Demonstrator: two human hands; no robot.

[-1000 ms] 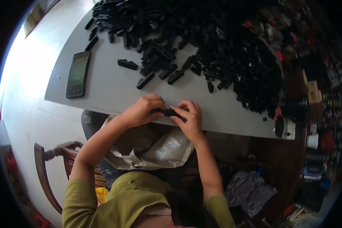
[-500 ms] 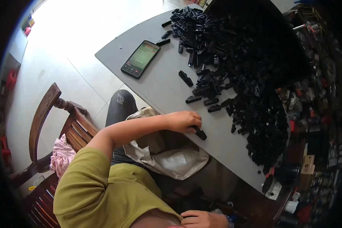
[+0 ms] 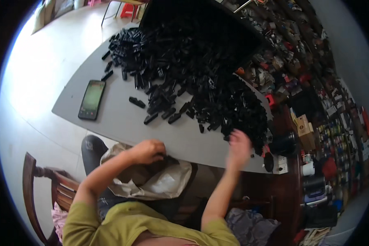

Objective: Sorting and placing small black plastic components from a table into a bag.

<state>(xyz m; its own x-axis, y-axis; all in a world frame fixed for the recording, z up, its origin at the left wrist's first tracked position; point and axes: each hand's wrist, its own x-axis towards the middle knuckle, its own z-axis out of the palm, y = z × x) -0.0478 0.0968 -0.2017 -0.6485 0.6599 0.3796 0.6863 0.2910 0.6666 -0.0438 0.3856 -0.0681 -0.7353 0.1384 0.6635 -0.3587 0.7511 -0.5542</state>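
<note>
Head view: left hand (image 3: 150, 152) curls round a black part (image 3: 160, 155), while blurred right hand (image 3: 238, 148), half-open, nothing visibly held, could scatter the pile (image 3: 244, 108) by brushing it.

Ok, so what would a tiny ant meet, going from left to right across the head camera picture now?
Brown wooden chair with a curved back → flat black phone with a lit greenish screen → bare left hand → blurred bare right hand → round black container → light-brown box.

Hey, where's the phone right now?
In the head view, the phone lies on the left part of the grey table, left of the loose black pieces.
</note>
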